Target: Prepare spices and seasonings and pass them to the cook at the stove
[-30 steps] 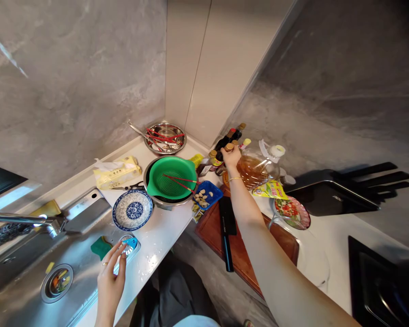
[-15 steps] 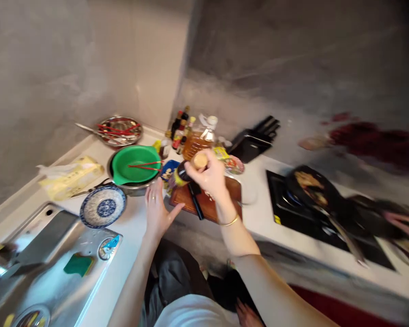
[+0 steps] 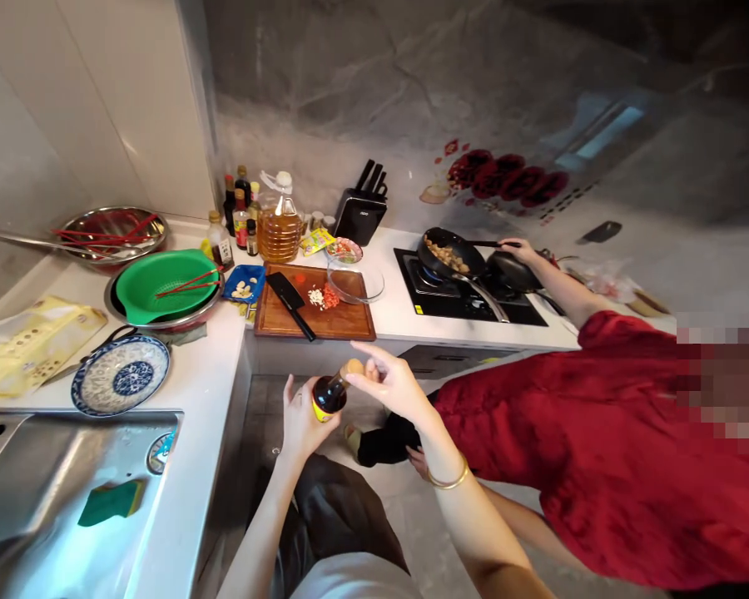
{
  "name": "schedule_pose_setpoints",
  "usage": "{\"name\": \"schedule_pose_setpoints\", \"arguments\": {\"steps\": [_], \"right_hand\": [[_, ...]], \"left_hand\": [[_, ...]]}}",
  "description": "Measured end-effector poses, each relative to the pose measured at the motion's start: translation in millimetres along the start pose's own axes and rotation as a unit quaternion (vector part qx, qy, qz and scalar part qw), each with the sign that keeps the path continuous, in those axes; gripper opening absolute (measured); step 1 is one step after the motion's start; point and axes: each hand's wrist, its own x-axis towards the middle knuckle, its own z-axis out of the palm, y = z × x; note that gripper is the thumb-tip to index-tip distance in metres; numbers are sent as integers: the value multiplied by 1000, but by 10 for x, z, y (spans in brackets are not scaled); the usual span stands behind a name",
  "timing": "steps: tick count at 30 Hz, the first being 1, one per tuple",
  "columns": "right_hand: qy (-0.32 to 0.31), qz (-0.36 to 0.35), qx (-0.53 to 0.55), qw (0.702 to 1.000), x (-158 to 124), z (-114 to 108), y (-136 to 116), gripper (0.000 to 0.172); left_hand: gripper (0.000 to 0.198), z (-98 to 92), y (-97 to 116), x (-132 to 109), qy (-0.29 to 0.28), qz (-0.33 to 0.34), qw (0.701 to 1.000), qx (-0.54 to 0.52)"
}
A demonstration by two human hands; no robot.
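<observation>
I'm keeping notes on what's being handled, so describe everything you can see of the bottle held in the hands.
The bottle looks dark and glossy, its neck narrowing to a tan cap, which is on. A yellow label shows low on the body, its wording unreadable. It leans, cap toward the right hand, off the counter, before the person. The left hand grips the body; right fingers are at the cap, their grip unclear.

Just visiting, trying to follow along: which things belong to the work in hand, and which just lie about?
In hand:
dark bottle, in the left fingers
tan cap, at the right fingers

Apparently lying about:
green colander
patterned plate
green sponge
yellow packet
</observation>
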Motion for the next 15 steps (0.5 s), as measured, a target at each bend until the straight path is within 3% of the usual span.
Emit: {"name": "schedule_pose_setpoints", "arguments": {"steps": [4, 8, 11, 13, 15], "right_hand": [[72, -19, -20, 997, -333, -170, 190, 33], [158, -129, -153, 967, -659, -299, 428, 13], [201, -190, -210, 938, -954, -363, 627, 25], [239, -202, -207, 927, -1202, -391, 731, 44], [281, -202, -189, 919, -1485, -390, 798, 51]], "left_hand": [[50, 239, 214, -41, -37, 16, 999, -14], [53, 577, 445, -53, -55, 21, 998, -32], [53, 811, 589, -57, -64, 43, 996, -39], [52, 913, 645, -47, -73, 61, 995, -32], [52, 973, 666, -35, -72, 65, 995, -24]]}}
